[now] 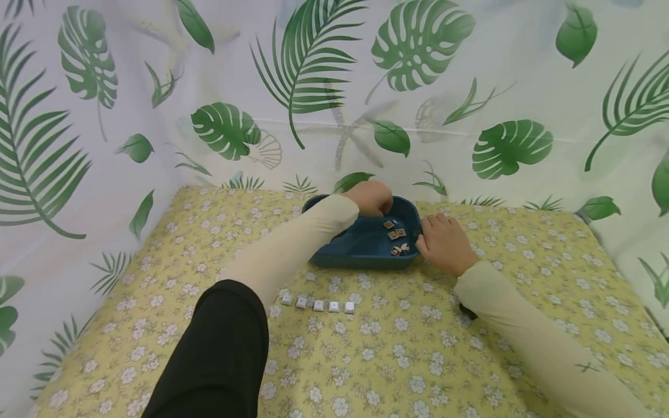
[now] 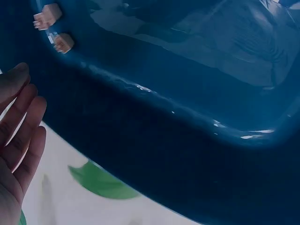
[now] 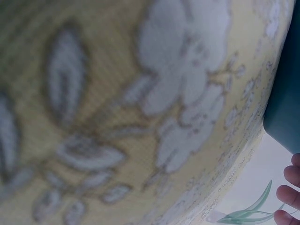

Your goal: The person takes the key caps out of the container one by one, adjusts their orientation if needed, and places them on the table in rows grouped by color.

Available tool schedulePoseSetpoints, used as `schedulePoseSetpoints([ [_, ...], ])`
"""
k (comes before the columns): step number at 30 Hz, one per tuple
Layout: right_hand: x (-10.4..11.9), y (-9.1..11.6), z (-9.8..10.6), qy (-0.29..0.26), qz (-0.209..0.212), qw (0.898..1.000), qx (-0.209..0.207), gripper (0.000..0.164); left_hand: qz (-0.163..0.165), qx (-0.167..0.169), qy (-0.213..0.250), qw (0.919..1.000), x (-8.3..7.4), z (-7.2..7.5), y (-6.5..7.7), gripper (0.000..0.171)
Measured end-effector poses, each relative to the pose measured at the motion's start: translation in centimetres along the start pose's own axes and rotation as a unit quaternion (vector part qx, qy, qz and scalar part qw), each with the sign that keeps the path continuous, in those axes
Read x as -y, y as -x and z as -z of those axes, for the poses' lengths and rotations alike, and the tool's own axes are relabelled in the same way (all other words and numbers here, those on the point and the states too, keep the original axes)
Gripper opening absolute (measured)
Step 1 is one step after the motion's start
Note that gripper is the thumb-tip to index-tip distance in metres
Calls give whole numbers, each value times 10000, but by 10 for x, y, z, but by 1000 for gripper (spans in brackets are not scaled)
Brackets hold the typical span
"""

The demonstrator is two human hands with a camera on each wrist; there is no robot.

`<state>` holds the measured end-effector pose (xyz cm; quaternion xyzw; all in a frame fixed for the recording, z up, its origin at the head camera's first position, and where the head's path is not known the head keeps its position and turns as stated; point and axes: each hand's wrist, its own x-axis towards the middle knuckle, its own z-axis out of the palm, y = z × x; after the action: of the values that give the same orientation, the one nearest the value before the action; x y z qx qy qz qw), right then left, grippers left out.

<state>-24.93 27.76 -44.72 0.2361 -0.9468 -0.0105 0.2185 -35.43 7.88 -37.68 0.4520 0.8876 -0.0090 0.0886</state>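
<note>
A dark blue tray (image 1: 360, 262) sits near the back of the table. My left hand (image 1: 370, 198) is above its far part, palm down. In the left wrist view its fingers (image 2: 29, 117) are slightly bent and apart, with nothing seen between them. Two small pale blocks (image 2: 63, 43) lie in the tray near those fingertips. Several small brown square pieces (image 1: 396, 233) lie at the tray's right side. My right hand (image 1: 446, 241) grips the tray's right rim, its thumb at the edge; the right wrist view shows only its fingertips (image 3: 291, 176) beside the outer wall.
Several white keycaps (image 1: 318, 306) stand in a row on the yellow flowered tablecloth (image 1: 376, 360), in front of the tray. A white curtain with green leaves (image 1: 324, 116) rises behind and at the sides. A small black item (image 1: 467, 312) shows beneath the right sleeve.
</note>
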Motion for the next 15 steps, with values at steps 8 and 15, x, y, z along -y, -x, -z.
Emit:
schedulePoseSetpoints([
  [8,0,0,-2,-8,-45,9998,209,25,112,306,-814,9961,-10,-21,-34,3],
  [15,-2,1,1,8,-133,9994,328,30,-15,368,-1369,9899,-19,-32,-46,9],
])
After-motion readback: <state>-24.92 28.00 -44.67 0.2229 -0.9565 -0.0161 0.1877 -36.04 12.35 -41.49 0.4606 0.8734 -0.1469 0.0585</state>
